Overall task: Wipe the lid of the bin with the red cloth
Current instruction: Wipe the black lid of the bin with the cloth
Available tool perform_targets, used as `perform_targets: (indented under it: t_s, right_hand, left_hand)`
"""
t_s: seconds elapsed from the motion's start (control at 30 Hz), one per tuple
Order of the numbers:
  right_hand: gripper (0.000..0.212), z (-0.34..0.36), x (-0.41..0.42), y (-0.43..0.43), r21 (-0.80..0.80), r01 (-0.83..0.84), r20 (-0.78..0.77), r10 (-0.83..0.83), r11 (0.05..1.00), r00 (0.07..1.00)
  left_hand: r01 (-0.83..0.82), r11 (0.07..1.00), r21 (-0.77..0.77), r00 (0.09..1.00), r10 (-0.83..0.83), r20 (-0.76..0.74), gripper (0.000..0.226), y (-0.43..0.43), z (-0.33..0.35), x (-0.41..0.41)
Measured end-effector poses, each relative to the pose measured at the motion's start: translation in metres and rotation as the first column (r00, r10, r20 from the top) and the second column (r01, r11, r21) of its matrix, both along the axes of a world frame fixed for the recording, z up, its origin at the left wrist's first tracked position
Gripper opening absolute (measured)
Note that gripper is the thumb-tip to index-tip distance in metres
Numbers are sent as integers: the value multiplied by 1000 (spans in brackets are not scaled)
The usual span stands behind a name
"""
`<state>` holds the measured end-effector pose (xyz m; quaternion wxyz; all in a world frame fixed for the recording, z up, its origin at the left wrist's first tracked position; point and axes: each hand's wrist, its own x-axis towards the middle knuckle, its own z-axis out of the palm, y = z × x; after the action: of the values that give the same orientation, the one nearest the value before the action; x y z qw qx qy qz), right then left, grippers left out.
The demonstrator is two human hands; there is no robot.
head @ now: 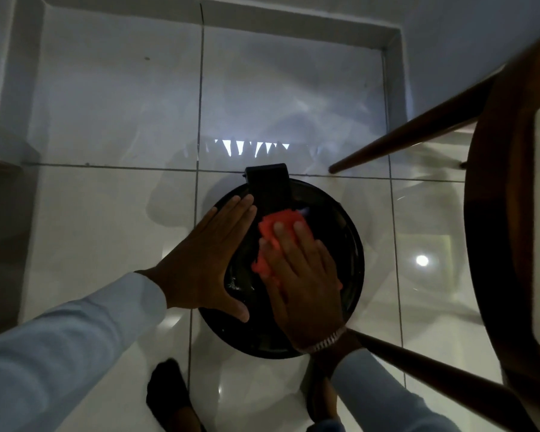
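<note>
A round black bin lid [334,244] fills the middle of the head view, seen from straight above, with its black hinge block [267,179] at the far side. The red cloth [278,224] lies crumpled on the lid's centre. My right hand [300,272] presses flat on the cloth, fingers spread over it, a metal watch band at the wrist. My left hand [206,263] lies flat and open on the lid's left edge, fingers together pointing toward the hinge. Part of the cloth is hidden under my right palm.
The bin stands on glossy white floor tiles [113,219]. A dark wooden chair [505,213] stands on the right, one leg [396,141] angled in behind the bin and another [434,369] passing near my right wrist. My feet [169,397] show at the bottom.
</note>
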<state>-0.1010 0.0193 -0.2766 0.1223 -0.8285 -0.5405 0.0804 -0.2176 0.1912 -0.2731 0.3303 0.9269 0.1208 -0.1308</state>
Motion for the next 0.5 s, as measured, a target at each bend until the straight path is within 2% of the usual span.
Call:
perform_targets:
  t_s: [0.07,0.2,0.23,0.3,0.4,0.43,0.5]
  right_hand:
    - [50,-2,8,-21,-18,10,19,-10,1000,1000]
    - [47,-1,17,13,33,301,-25,-300,953,954]
    - [47,-1,12,28,26,318,-19,-317,948,948]
    - [48,-1,-3,34,35,182,5,-183,983,983]
    - [47,-3,-4,-10,15,-92,66,90,996,994]
    - [47,-3,4,-24,-11,-95,78,96,995,992]
    - [48,-4,20,-27,-19,46,49,-45,999,998]
  left_hand:
    - [-10,1000,-13,1000,10,5,148,0,-1,-1]
    - [-24,1000,-13,999,24,20,147,-2,-4,-1]
    - [-27,1000,-6,999,27,22,146,-2,-4,-1]
    - [-29,1000,-8,999,29,26,146,-1,-4,0]
    - [-22,999,-25,1000,22,18,147,0,-3,0]
    - [-22,999,-26,1000,23,16,147,0,-2,0]
    - [-29,999,-18,999,29,18,147,0,-3,-1]
